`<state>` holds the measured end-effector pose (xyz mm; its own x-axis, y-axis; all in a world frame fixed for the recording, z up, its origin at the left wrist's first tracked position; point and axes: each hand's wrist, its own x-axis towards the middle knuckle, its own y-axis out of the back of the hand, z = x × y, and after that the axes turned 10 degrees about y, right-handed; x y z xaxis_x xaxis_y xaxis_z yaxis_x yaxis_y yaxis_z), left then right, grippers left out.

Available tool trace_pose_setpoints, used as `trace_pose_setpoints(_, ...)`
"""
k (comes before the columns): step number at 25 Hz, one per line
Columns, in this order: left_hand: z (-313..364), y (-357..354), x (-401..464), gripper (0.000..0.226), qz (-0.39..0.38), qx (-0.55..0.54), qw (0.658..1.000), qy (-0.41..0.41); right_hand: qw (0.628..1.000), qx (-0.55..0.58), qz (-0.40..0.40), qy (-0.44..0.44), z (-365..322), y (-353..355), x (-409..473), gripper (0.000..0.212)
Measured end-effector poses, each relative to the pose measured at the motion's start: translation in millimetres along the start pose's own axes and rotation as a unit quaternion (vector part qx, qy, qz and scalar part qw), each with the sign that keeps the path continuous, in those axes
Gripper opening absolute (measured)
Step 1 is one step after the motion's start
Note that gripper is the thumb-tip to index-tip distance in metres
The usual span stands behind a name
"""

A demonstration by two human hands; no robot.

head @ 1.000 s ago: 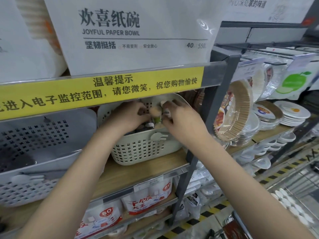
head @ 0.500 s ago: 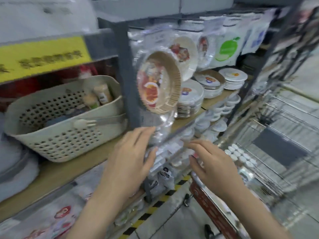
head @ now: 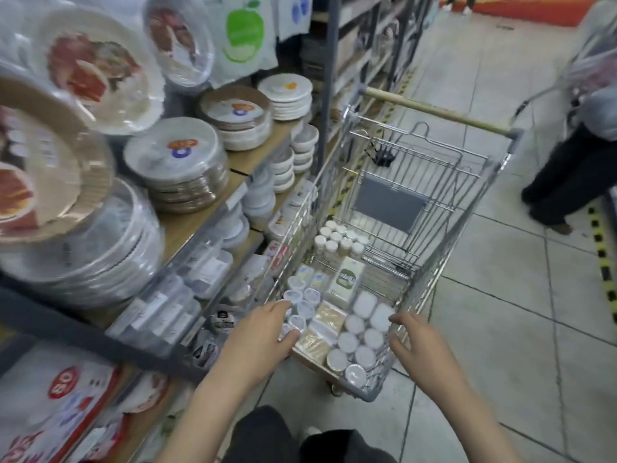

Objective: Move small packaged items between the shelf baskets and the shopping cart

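The shelving unit [head: 200, 228] fills the left of the view, its wooden boards stacked with wrapped paper plates [head: 180, 162] and hung with more packs above, and no shelf basket shows in this view. The shopping cart [head: 474, 208] is parked close alongside the shelving with its near end toward the person, probably so that goods can pass between the two with a short reach. Its wooden push handle [head: 437, 111] lies at the far end, so the person works from the front of the cart rather than from the pushing side. On the cart floor the small packaged items sit sorted by kind, which would make picking one sort easy: a cluster of white-capped bottles [head: 339, 238] at the far end, a green-and-white box [head: 347, 282] in the middle, flat tan packets [head: 322, 329] beside it, clear lidded cups [head: 300, 305] on the left and round white tubs [head: 355, 342] on the right. The left hand [head: 263, 332] hovers over the near left edge of the cart by the cups, its fingers [head: 283, 305] loosely spread and holding nothing. The right hand [head: 417, 342] hangs over the near right rim, fingers [head: 399, 319] likewise apart and bare. Both seem poised to choose items to carry to the shelf.
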<state>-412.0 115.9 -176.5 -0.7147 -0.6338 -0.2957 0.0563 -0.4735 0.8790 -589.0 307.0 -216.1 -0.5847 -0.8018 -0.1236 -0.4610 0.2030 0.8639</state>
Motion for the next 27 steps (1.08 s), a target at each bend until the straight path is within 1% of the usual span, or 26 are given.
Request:
trace_pose_setpoints(2, 2, -13, 20, 0.051, -0.038, 0.0, 0.999, 0.002, 0.999, 0.022, -0.02, -0.022, 12, -4, 8, 0.034)
trace_pose_setpoints(4, -4, -20, 42, 0.05, -0.064, -0.006, 0.998, 0.019, 0.998, 0.036, -0.035, -0.026, 17, -11, 24, 0.036)
trace_pose_setpoints(9, -13, -33, 129, 0.05, -0.105, -0.004, 0.993, 0.048, 0.995, 0.07, -0.061, -0.048, 28, -28, 90, 0.039)
trace_pose_setpoints(12, -12, -48, 201, 0.047, -0.132, -0.001, 0.991, 0.037, 0.991, 0.08, -0.078, -0.072, 39, -35, 143, 0.041)
trace_pose_setpoints(14, -9, -61, 248, 0.044, -0.158, -0.018, 0.987, 0.04, 0.988, 0.092, -0.085, -0.086, 46, -42, 183, 0.042)
trace_pose_setpoints(18, -11, -98, 339, 0.044, -0.186, -0.068, 0.977, 0.08, 0.986, 0.079, -0.111, -0.098, 66, -77, 275, 0.044)
trace_pose_setpoints(21, -9, -133, 388, 0.039, -0.18, -0.104, 0.972, 0.114, 0.984, 0.068, -0.117, -0.113, 85, -109, 326, 0.046)
trace_pose_setpoints(24, -7, -168, 432, 0.034, -0.165, -0.102, 0.975, 0.105, 0.985, 0.034, -0.132, -0.11, 107, -145, 367, 0.049)
trace_pose_setpoints(27, -13, -200, 473, 0.038, -0.127, -0.092, 0.982, 0.101, 0.982, -0.012, -0.167, -0.088, 131, -181, 401, 0.052)
